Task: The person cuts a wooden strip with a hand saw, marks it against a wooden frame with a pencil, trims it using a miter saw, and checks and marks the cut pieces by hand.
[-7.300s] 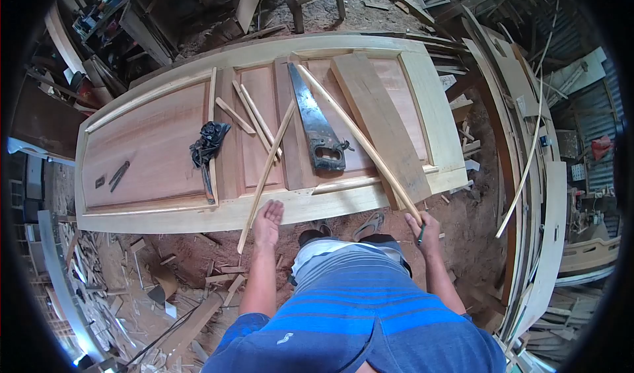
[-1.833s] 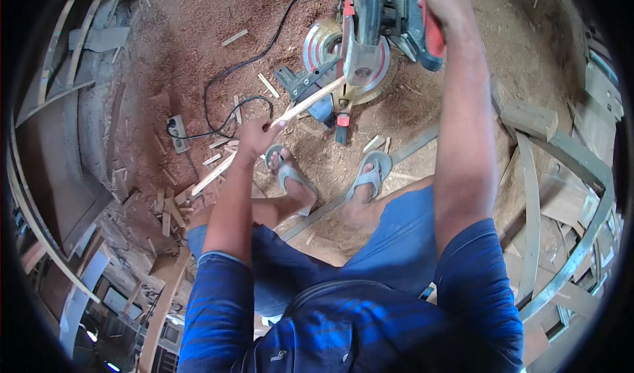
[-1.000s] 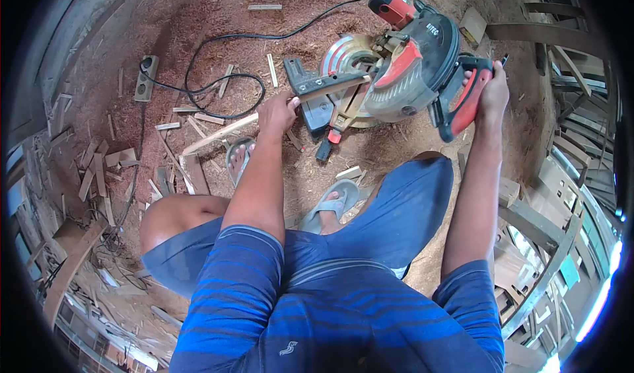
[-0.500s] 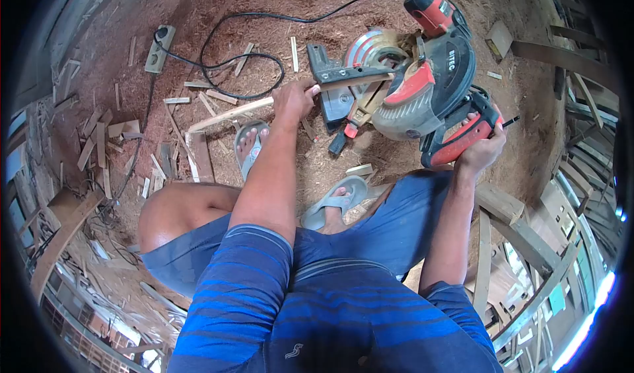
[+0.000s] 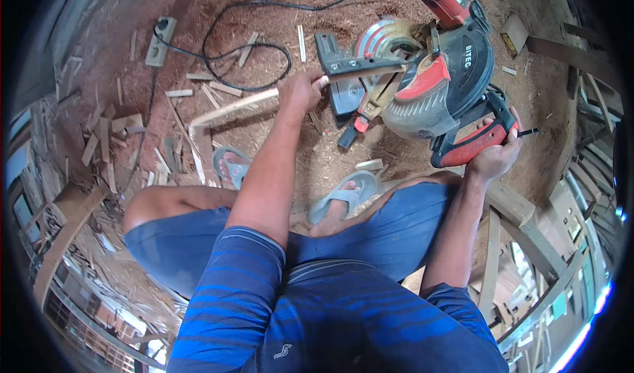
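A red and black miter saw [image 5: 470,56] marked BITEC sits on the sawdust floor, its blade under a guard [image 5: 422,112]. My right hand [image 5: 495,155] is wrapped round the saw's red handle [image 5: 470,145]. A long, thin wooden strip [image 5: 247,103] lies across the saw, along its metal fence [image 5: 363,64]. My left hand [image 5: 302,92] is closed on that strip just left of the fence. The strip's right end reaches close to the guard. Its left end rests over another piece of wood on the floor. The blade's teeth are hidden.
A black cord [image 5: 264,3] loops across the floor from a power strip [image 5: 160,41]. Wood offcuts [image 5: 105,138] lie scattered on the left. A wood block [image 5: 514,35] is at right, with stacked timber [image 5: 508,204] beside my right arm. My sandalled feet [image 5: 347,194] are near the saw.
The view has shifted a little, so the saw appears farther right and higher. My left foot and knee have moved outward to the left. Both hands keep their holds.
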Motion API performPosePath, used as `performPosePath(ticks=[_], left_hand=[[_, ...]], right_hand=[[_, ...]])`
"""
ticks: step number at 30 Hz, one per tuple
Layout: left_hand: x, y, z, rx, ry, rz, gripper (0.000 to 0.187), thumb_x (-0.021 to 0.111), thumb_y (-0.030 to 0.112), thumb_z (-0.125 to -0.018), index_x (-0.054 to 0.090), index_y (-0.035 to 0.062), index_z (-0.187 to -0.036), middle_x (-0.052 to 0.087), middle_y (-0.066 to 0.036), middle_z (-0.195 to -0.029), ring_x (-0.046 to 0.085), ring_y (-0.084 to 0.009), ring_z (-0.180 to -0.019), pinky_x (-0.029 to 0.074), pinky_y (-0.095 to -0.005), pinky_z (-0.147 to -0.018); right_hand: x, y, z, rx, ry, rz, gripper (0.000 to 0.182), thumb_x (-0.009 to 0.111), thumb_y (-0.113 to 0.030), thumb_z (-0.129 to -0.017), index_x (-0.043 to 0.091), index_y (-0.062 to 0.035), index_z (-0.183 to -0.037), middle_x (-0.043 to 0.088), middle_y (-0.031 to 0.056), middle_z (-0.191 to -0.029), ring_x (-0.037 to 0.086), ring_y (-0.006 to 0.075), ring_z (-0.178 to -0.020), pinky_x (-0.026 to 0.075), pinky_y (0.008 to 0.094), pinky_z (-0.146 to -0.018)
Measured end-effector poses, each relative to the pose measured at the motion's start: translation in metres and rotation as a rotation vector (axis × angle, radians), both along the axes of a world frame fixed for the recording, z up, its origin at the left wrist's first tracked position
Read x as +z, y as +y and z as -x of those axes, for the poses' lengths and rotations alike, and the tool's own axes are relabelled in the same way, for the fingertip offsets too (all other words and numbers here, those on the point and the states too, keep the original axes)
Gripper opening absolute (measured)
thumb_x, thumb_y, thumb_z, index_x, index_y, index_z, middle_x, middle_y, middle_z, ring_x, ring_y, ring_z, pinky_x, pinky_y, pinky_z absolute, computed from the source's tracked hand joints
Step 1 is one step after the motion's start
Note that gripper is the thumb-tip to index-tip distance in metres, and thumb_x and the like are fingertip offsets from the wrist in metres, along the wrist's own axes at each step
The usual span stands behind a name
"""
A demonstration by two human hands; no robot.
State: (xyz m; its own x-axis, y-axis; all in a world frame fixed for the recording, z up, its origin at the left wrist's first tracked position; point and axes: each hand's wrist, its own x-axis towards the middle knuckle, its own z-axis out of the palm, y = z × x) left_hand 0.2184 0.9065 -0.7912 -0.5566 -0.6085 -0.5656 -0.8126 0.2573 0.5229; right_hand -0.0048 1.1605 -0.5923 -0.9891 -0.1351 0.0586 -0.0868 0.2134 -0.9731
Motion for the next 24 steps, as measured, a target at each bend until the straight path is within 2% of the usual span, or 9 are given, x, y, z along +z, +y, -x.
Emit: performPosePath(ticks=[4,12,17,21,24], left_hand=[[-0.002,0.000,-0.002,0.001,0.003,0.018,0.032,0.068,0.041,-0.099,0.077,0.0261,-0.125,0.076,-0.016,-0.118,0.070,-0.0353,-0.114,0.044,-0.0516,-0.105],[-0.008,0.000,-0.002,0.002,0.071,0.037,0.031,0.068,0.038,-0.098,0.079,0.0232,-0.123,0.077,-0.017,-0.116,0.070,-0.0361,-0.113,0.043,-0.0525,-0.105],[-0.008,0.001,-0.003,0.005,0.049,0.012,0.030,0.069,0.037,-0.098,0.079,0.0244,-0.123,0.076,-0.016,-0.115,0.069,-0.0352,-0.114,0.042,-0.0535,-0.105],[0.000,-0.001,0.000,-0.044,0.027,-0.003,0.032,0.066,0.039,-0.099,0.077,0.0249,-0.126,0.076,-0.017,-0.120,0.069,-0.0366,-0.117,0.042,-0.0520,-0.107],[0.000,0.000,-0.002,-0.049,0.032,0.011,0.032,0.065,0.039,-0.100,0.077,0.0252,-0.127,0.075,-0.016,-0.120,0.068,-0.0369,-0.117,0.042,-0.0522,-0.106]], right_hand=[[0.005,-0.002,0.019,-0.023,0.013,-0.042,0.049,0.029,-0.025,-0.108,0.056,0.0034,-0.138,0.069,0.0162,-0.091,0.066,0.0219,-0.079,0.056,0.0358,-0.073],[0.008,-0.010,-0.001,-0.096,0.014,-0.053,0.046,0.033,-0.025,-0.109,0.060,0.0028,-0.134,0.069,0.0137,-0.091,0.066,0.0185,-0.075,0.056,0.0318,-0.071],[-0.008,-0.006,-0.025,-0.126,0.023,-0.034,0.045,0.034,-0.025,-0.107,0.061,-0.0009,-0.133,0.068,0.0130,-0.093,0.067,0.0192,-0.077,0.056,0.0316,-0.072],[-0.022,-0.006,-0.034,-0.156,0.113,-0.007,0.045,0.035,-0.024,-0.103,0.061,0.0001,-0.131,0.067,0.0137,-0.095,0.067,0.0200,-0.078,0.056,0.0333,-0.072],[-0.026,-0.004,-0.040,-0.159,0.147,-0.079,0.045,0.035,-0.024,-0.103,0.061,0.0005,-0.130,0.067,0.0136,-0.097,0.067,0.0200,-0.077,0.057,0.0334,-0.072]])
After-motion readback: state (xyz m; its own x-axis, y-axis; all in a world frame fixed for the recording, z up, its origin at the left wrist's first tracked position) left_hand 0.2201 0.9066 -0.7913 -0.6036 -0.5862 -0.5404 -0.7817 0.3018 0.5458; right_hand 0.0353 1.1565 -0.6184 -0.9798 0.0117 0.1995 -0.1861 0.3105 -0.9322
